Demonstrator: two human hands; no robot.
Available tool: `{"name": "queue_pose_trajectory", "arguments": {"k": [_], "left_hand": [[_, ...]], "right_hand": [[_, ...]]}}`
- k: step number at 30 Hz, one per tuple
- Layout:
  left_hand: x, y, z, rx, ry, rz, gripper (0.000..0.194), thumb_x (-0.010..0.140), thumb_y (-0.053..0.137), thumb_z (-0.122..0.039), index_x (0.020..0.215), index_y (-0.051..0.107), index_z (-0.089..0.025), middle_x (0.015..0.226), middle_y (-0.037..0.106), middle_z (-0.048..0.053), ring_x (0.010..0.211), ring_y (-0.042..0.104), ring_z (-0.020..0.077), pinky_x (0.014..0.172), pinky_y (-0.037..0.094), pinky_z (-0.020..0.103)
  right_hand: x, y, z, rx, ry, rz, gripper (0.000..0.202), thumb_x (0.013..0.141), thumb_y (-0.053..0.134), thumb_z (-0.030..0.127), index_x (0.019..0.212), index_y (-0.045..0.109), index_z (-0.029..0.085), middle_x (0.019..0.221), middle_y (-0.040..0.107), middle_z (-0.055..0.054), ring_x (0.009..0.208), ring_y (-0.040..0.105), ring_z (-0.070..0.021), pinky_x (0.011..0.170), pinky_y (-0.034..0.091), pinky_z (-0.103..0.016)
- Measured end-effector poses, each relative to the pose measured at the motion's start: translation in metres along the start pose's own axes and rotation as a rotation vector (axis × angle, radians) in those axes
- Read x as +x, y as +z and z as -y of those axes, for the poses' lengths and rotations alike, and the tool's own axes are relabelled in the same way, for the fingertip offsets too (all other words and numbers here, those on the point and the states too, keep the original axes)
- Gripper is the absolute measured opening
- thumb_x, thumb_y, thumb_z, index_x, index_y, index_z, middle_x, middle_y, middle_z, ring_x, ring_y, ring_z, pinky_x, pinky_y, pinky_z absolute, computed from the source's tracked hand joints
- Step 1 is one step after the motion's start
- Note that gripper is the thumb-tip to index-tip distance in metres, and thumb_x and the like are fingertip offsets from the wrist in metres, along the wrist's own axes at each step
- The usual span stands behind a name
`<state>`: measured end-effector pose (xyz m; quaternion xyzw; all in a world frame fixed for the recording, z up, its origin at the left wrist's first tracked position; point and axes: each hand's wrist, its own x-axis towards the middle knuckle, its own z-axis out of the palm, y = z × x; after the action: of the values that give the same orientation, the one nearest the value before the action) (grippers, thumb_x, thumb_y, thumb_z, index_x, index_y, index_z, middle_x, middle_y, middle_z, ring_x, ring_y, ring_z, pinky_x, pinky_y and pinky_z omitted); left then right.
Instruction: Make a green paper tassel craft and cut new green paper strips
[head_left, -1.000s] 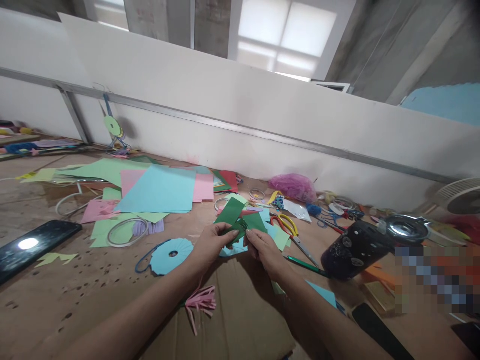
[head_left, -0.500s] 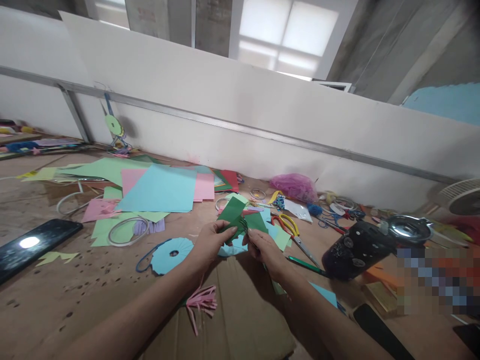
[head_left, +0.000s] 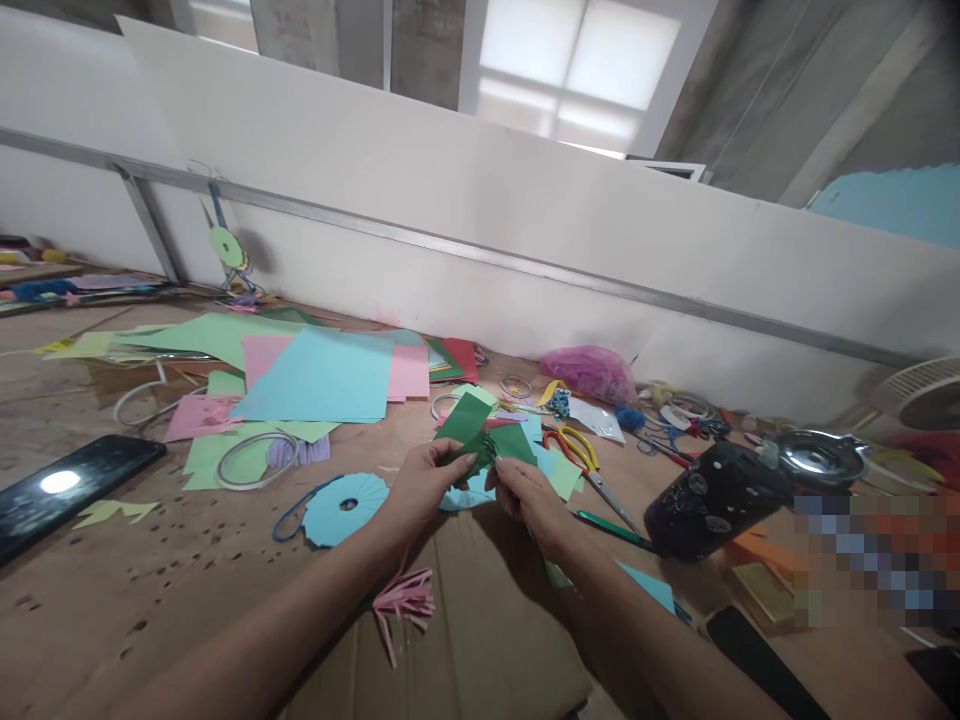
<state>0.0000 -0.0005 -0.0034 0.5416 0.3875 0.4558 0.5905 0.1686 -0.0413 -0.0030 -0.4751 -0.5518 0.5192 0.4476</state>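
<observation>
Both hands meet at the middle, over the near edge of the paper pile. My left hand [head_left: 429, 482] pinches a small dark green fringed paper [head_left: 480, 452] between thumb and fingers. From the right, my right hand [head_left: 531, 500] closes its fingertips on the other end of this fringed piece. Two flat dark green paper pieces show just behind the fingertips. A light blue pleated paper disc [head_left: 346, 508] with a blue cord lies left of my left hand. Below my left forearm sits a pink paper tassel [head_left: 406, 602].
Yellow-and-orange-handled scissors [head_left: 592, 470], a green cutter [head_left: 611, 530] and a black cup [head_left: 712, 505] stand or lie to the right. Coloured sheets [head_left: 322, 375] and a phone [head_left: 75, 490] are at left. A white wall [head_left: 450, 200] rises behind.
The fringed green paper has shifted slightly between the fingertips, its cut strips more spread. Both hands keep nearly the same place and grip.
</observation>
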Motion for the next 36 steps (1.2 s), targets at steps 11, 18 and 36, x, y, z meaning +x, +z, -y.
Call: {"name": "queue_pose_trajectory", "arguments": {"k": [11,18,36], "left_hand": [[-0.008,0.004,-0.013,0.028,-0.06,0.031,0.029,0.066,0.075,-0.043,0.068,0.067,-0.016,0.062,0.062,0.001,0.054,0.051,0.0114,0.051,0.036,0.022],[-0.009,0.005,-0.015,0.048,-0.08,0.023,0.03,0.066,0.075,-0.045,0.068,0.067,-0.016,0.061,0.062,0.001,0.054,0.051,0.0116,0.048,0.034,0.022],[-0.001,0.003,-0.01,0.008,-0.032,-0.013,0.032,0.061,0.076,-0.045,0.067,0.065,-0.016,0.06,0.06,0.0,0.05,0.049,0.0101,0.046,0.037,0.022]], "right_hand": [[-0.001,0.0,-0.001,-0.012,0.005,-0.009,0.047,0.09,0.05,0.06,0.075,0.059,0.017,0.048,0.038,0.006,0.047,0.03,-0.0091,0.049,0.018,-0.026],[0.0,0.001,-0.001,-0.036,-0.022,-0.025,0.045,0.091,0.05,0.058,0.073,0.058,0.017,0.047,0.037,0.007,0.046,0.03,-0.0091,0.049,0.019,-0.026],[-0.001,-0.001,0.0,-0.009,0.001,0.015,0.047,0.091,0.049,0.059,0.075,0.06,0.016,0.048,0.036,0.007,0.046,0.03,-0.009,0.048,0.017,-0.026]]}}
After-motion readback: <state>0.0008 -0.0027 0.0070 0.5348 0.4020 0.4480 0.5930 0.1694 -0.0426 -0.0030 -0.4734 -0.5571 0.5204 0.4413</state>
